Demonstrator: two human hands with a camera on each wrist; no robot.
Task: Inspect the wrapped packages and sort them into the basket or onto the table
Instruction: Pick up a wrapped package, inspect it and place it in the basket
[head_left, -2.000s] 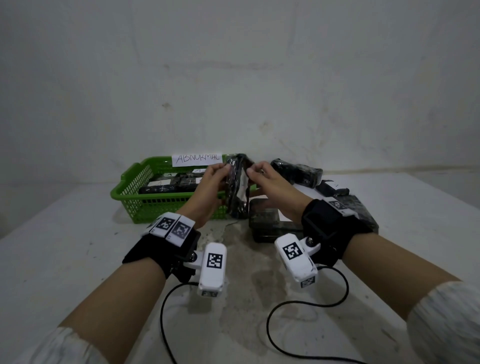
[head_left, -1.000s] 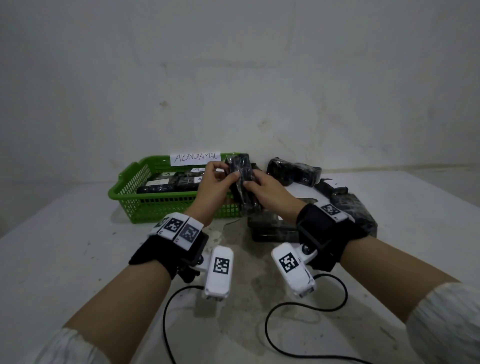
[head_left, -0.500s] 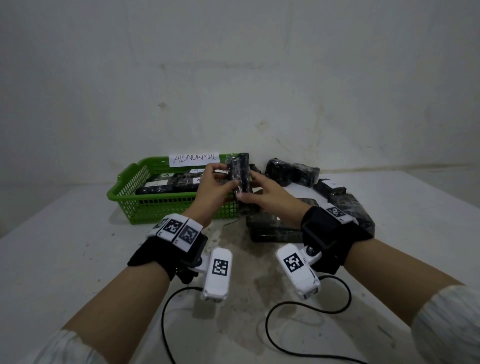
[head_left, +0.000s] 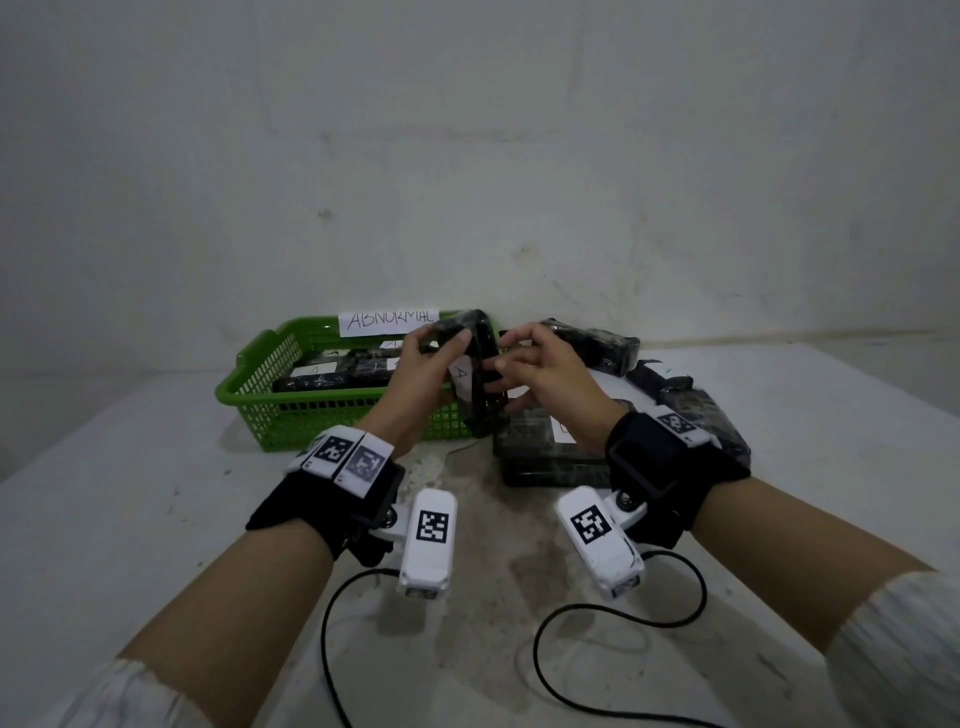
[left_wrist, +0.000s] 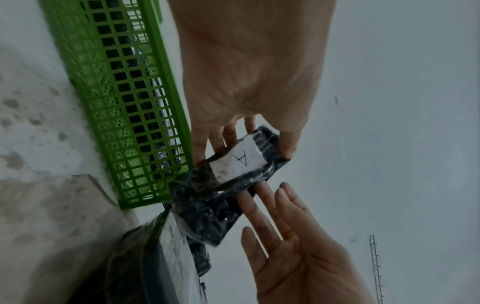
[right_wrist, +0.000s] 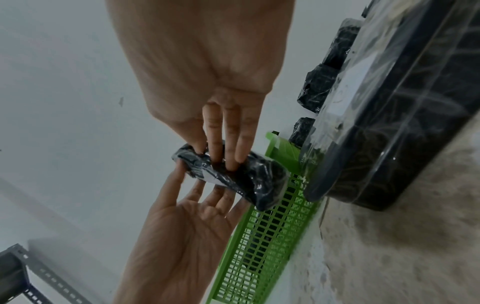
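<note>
A black film-wrapped package with a white label marked "A" stands on end in the air, just right of the green basket. My left hand grips it, thumb on one long edge and fingers on the other. In the left wrist view the label faces the camera, between the thumb and fingers of the left hand. My right hand touches the package's right side with nearly straight fingertips. From the right wrist, the right hand lies on the package.
The basket carries a paper sign "ABNORMAL" and holds several black packages. More wrapped packages lie on the table at right: a large flat one under my right wrist, others behind. Two cables trail across the near table.
The package has been turned so its label now faces me. My right hand has shifted from under it to its right side, fingers straighter. My left hand keeps its grip.
</note>
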